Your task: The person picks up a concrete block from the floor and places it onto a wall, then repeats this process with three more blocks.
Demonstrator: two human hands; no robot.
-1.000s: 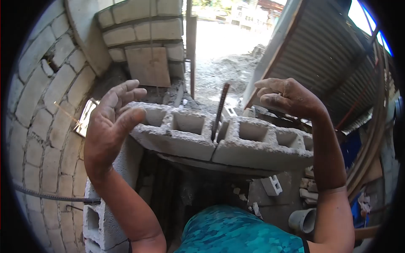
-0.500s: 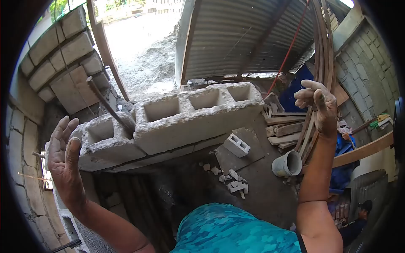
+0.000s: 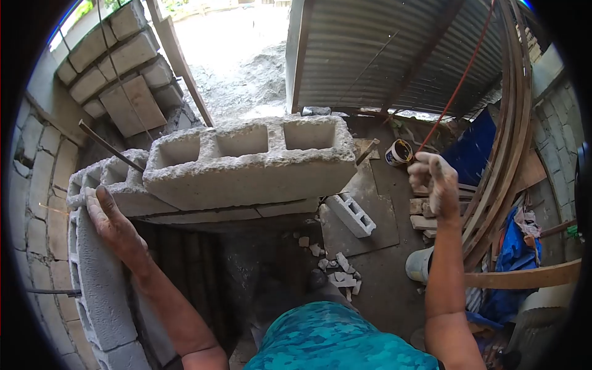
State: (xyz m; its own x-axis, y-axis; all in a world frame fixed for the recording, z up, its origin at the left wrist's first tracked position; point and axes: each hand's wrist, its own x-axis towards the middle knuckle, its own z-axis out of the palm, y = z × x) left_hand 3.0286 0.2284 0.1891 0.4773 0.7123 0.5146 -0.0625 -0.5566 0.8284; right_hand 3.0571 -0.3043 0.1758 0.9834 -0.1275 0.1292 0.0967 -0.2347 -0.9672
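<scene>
A hollow concrete block (image 3: 253, 182) with rough mortar along its top edges sits on the low wall in front of me. To its left is another hollow block (image 3: 117, 176), with a rebar rod (image 3: 111, 145) slanting up beside it. My left hand (image 3: 114, 225) lies along the corner where this wall meets the side blocks (image 3: 105, 283). Its fingers are stretched out and it grips nothing; the fingertips appear to touch the block. Raised in the air to the right, my right hand (image 3: 436, 185) has loosely bent fingers and holds nothing I can see.
Behind the wall, a smaller hollow block (image 3: 350, 216) rests on a board (image 3: 385, 231) near broken block pieces (image 3: 342, 277). A bucket (image 3: 419, 265), a small container (image 3: 399, 152), stacked wood (image 3: 425, 216) and long planks (image 3: 499, 185) stand to the right. Corrugated sheeting (image 3: 376, 55) rises behind.
My view has shifted, bringing the small container into sight. My left hand has come down from the air to the wall's corner. My right hand stays raised, now lower and further left in view.
</scene>
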